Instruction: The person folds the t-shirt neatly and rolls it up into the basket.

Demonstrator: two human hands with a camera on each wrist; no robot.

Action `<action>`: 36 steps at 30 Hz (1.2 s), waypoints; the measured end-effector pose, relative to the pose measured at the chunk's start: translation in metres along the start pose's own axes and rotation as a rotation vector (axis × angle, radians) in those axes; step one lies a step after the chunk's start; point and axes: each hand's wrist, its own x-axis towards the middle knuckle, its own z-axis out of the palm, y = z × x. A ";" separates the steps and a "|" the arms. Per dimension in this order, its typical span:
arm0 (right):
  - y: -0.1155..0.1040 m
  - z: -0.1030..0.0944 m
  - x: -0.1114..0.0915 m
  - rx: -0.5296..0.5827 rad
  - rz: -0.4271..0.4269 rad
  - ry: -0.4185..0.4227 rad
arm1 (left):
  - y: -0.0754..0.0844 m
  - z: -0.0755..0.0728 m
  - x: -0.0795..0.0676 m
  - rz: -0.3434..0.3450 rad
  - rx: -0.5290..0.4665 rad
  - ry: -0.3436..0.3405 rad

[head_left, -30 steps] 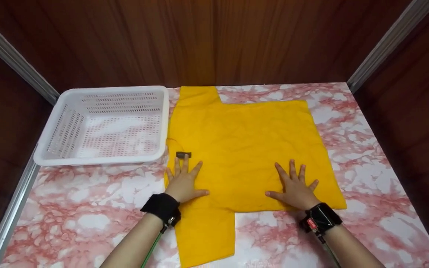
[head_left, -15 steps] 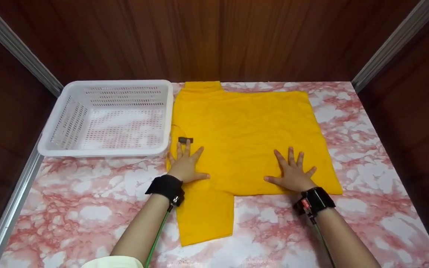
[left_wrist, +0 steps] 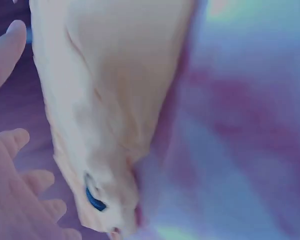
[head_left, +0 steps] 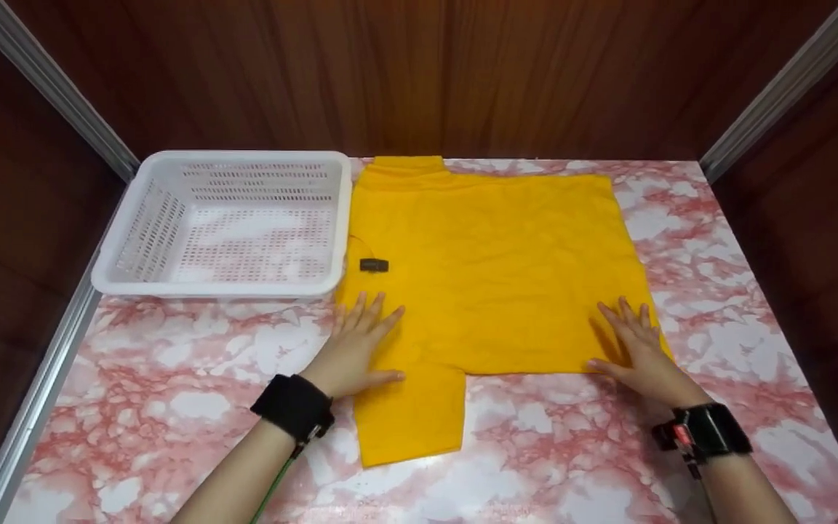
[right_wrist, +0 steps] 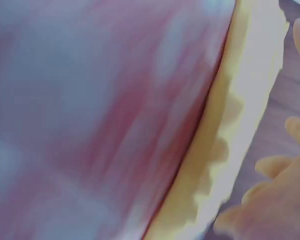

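A yellow T-shirt (head_left: 521,269) lies spread flat, its neck to the left and its hem to the right. A small dark label (head_left: 374,265) shows at the collar. One sleeve (head_left: 412,418) points toward me; the far sleeve (head_left: 408,166) looks creased near the back wall. My left hand (head_left: 353,353), fingers spread, is over the shoulder by the near sleeve. Over the near hem corner is my right hand (head_left: 641,356), fingers also spread. In the right wrist view, finger shadows fall on the shirt (right_wrist: 225,130), apart from the fingers. Neither hand holds anything.
Left of the shirt stands a white plastic basket (head_left: 222,287) with slotted walls, its rim close to the collar. The table (head_left: 208,407) has a red and white marbled top. Brown wood-look panels (head_left: 419,80) enclose its back and sides.
The shirt has slid toward the back wall and its far sleeve has bunched up. My left hand has drawn back from the label; my right has moved rightward to the hem. The head view has shifted.
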 end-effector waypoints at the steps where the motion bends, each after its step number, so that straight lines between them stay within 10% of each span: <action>1: 0.006 -0.003 -0.008 -0.008 -0.008 0.012 | 0.004 -0.001 -0.010 0.032 -0.008 -0.011; 8: 0.043 -0.015 -0.049 -0.113 0.106 -0.014 | 0.035 0.002 -0.074 0.165 -0.048 -0.115; 14: 0.052 -0.019 -0.056 -0.173 0.162 -0.029 | 0.044 0.022 -0.101 0.253 0.038 -0.175; 24: 0.042 -0.010 -0.045 -0.471 -0.177 0.256 | 0.045 0.039 -0.106 0.255 0.156 -0.064; 36: 0.038 -0.008 -0.038 -0.521 -0.125 0.233 | 0.051 0.046 -0.090 0.262 0.300 0.155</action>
